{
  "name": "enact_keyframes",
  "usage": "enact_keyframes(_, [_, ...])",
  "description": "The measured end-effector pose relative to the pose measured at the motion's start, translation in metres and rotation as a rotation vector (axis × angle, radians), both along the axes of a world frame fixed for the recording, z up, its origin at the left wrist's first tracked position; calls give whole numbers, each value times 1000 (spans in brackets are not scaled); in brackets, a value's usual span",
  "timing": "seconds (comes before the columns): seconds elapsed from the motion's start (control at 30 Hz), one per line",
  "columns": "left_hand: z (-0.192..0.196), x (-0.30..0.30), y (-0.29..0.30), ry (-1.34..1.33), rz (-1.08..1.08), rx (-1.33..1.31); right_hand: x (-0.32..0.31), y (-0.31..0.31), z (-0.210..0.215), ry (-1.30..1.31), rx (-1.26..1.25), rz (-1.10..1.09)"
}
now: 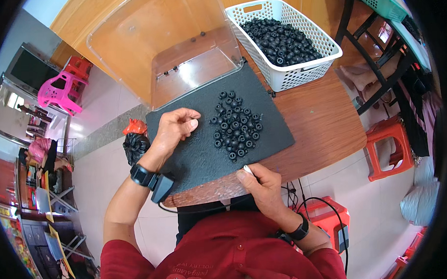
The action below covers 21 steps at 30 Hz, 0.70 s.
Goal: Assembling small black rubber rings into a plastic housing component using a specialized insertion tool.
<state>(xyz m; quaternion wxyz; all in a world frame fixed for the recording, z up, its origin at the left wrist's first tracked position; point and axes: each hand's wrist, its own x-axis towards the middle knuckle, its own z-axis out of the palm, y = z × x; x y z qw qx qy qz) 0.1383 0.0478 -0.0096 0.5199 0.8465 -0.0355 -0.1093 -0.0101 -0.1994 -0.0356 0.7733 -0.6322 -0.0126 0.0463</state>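
A loose pile of small round black parts with holes in them [236,127] lies on a dark grey mat [203,161]. To the left of the pile, my left hand [173,128] hovers over the mat, fingers curled in against the thumb; whatever may be between them is hidden. At the near edge of the mat, my right hand [263,187] pinches a small white piece [247,170] between thumb and fingers. Most of that piece is covered by the hand, so its kind does not show.
Behind the mat stands a clear plastic bin [122,69] with a few black parts inside. A white perforated basket [304,73] full of similar parts sits on the wooden table [327,126]. Red stools [388,150] stand at the right; black and orange bags [135,146] are at the left.
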Motion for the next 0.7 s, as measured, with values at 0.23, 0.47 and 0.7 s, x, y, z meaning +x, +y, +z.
enact_keyframes(0.23, [4, -64, -4, 340, 59, -637, 3, 3, 4, -5, -61, 23])
enact_keyframes(0.47, [13, -103, -31, 400, 107, -894, 6, 17, 8, -210, -170, 40])
enact_keyframes(0.7, [13, -116, -38, 371, 93, -996, 8, 24, 22, -316, -248, -5])
